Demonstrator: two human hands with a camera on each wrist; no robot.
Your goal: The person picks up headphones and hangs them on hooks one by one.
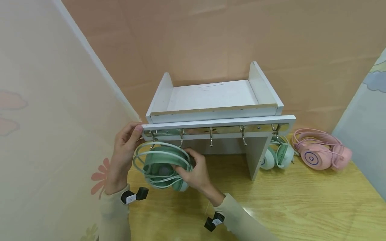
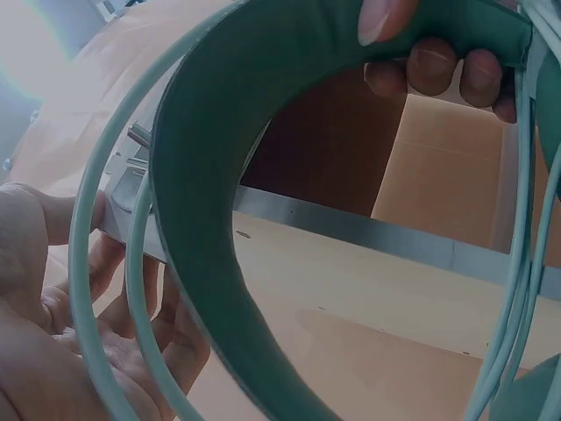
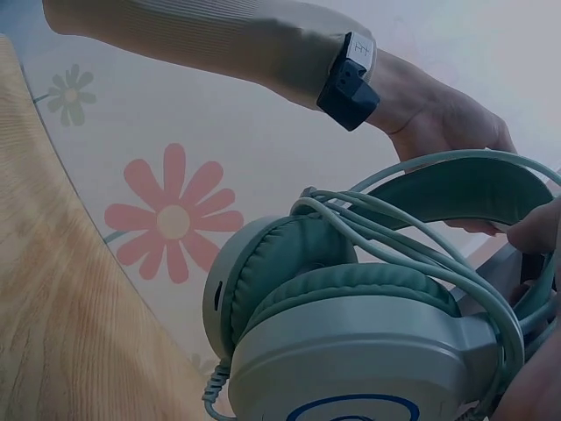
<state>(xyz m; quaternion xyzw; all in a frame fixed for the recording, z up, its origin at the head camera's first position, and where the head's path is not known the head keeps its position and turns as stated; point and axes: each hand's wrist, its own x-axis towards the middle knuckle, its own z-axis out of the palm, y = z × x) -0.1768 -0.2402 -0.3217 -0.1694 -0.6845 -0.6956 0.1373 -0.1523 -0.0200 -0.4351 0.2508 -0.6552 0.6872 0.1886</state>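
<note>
A pair of green headphones (image 1: 166,158) with thin pale outer bands hangs in my right hand (image 1: 197,172), which grips the headband near one side with the thumb inside. In the right wrist view its ear cups (image 3: 342,338) sit close together, with a cable (image 3: 412,232) looped over them. The headband overlaps the leftmost hooks of a white shelf rack (image 1: 218,121) in the head view. My left hand (image 1: 124,145) pinches the left end of the rack's hook board, thumb at the front and fingers behind.
Several metal hooks (image 1: 211,135) line the board's front. Behind the rack's right leg, another green-and-white pair of headphones (image 1: 280,155) lies on the wooden table (image 1: 295,201), with pink headphones (image 1: 319,154) to its right. A wall (image 1: 60,100) rises close on the left.
</note>
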